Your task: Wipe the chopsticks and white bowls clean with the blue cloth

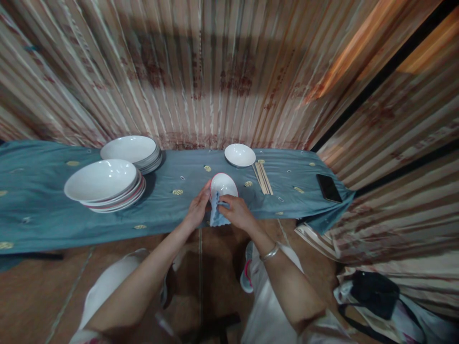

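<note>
Two dish stacks [100,180] stand on the counter [168,177]; the left hand [198,206] holds the red-rimmed bowl [224,182] near the front edge, the right hand [237,213] gripping a cloth [216,219] against it; then another bowl [240,155], chopsticks [263,177], phone [329,188].

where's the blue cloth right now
In the head view, the blue cloth is just below the centre, in the right hand, at the near side of the red-rimmed bowl, with the left hand to its left.
</note>
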Motion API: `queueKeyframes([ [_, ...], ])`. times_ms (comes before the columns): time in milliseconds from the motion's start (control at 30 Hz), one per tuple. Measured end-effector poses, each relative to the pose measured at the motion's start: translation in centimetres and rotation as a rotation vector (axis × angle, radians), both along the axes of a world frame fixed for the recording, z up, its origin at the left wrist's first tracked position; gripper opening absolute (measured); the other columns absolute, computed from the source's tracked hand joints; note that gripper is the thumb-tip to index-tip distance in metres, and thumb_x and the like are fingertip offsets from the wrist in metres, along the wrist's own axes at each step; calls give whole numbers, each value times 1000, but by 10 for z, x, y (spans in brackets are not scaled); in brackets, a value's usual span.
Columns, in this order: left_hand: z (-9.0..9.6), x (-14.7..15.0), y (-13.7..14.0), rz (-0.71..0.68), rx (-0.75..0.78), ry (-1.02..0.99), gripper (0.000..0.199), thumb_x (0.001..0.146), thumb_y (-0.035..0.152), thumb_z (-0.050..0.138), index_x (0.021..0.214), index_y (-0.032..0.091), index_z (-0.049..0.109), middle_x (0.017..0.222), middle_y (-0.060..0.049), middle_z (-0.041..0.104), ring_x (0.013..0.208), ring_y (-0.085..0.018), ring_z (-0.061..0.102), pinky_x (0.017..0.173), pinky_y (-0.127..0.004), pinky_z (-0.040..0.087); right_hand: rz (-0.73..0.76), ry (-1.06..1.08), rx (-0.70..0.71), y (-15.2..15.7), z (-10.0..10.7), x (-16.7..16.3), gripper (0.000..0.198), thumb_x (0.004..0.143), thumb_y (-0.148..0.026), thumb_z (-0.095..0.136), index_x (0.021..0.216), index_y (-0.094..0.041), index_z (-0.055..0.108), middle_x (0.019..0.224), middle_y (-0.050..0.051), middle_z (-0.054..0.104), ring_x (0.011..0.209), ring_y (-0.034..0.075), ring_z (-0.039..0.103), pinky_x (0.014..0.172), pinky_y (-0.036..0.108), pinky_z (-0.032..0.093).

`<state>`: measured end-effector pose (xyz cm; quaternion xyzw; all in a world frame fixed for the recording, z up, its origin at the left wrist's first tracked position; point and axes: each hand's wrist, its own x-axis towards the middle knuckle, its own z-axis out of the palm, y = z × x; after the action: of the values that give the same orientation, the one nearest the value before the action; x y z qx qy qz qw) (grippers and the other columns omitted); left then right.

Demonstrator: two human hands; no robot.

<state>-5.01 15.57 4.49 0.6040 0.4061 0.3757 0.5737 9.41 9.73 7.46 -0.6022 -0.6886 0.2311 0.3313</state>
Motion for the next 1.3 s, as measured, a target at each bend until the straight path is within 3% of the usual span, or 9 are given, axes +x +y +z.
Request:
queueKeyframes([
  [133,5,2,-2,1,79,-6,59,88,53,39,136,20,47,142,-4,46,134,-24,36,111,-38,28,-100,95,27,13,4,-5,16,76,-17,53,81,-19,68,82,0,69,76,15,60,72,23,42],
  [200,4,3,-3,-7,38,-35,61,86,55,41,136,20,46,141,-4,47,131,-25,41,108,-38,34,-146,136,47,21,3,-6,16,74,-19,53,80,-18,67,77,0,67,72,15,59,68,23,41],
  [333,0,3,-4,-29,-128,-114,61,84,58,43,138,29,41,143,-2,45,119,-29,52,81,-38,56,-229,189,78,37,-7,-6,18,71,-19,49,77,-17,65,68,-1,62,65,14,54,64,23,40],
  [633,-3,0,-5,11,-226,-217,63,79,56,55,136,32,44,138,-3,50,108,-28,59,71,-37,58,-104,239,-31,46,-22,-5,20,70,-19,48,77,-15,66,69,0,63,67,16,57,60,23,41],
  [800,-4,0,-5,49,-233,-223,70,74,50,63,137,29,43,124,-6,59,103,-26,61,69,-36,59,-2,-2,-111,37,-17,0,21,77,-18,47,78,-16,68,75,2,68,74,17,61,63,23,41],
  [933,-6,-1,-4,33,-224,-221,73,73,48,65,139,29,41,109,-5,65,95,-24,62,71,-37,59,68,-255,-161,30,-15,7,24,79,-15,48,90,-17,69,95,7,71,88,20,64,75,25,43],
  [1067,-11,-4,0,27,-222,-238,72,74,49,64,139,29,40,119,-5,61,99,-25,62,73,-39,58,-3,-443,-203,25,-17,11,28,79,-11,47,95,-16,69,103,12,70,96,22,63,85,28,42],
  [1167,-16,-7,4,52,-253,-264,73,76,50,62,141,30,36,126,-6,58,98,-25,63,73,-39,58,-108,-360,-116,24,-16,15,29,79,-10,46,96,-17,69,101,10,70,95,21,63,86,28,42],
  [1300,-20,-10,9,94,-331,-293,74,76,52,60,142,32,32,132,-7,54,98,-24,65,72,-40,58,-219,-39,1,27,-14,24,25,76,-13,49,88,-20,70,85,2,71,78,18,63,75,27,45],
])
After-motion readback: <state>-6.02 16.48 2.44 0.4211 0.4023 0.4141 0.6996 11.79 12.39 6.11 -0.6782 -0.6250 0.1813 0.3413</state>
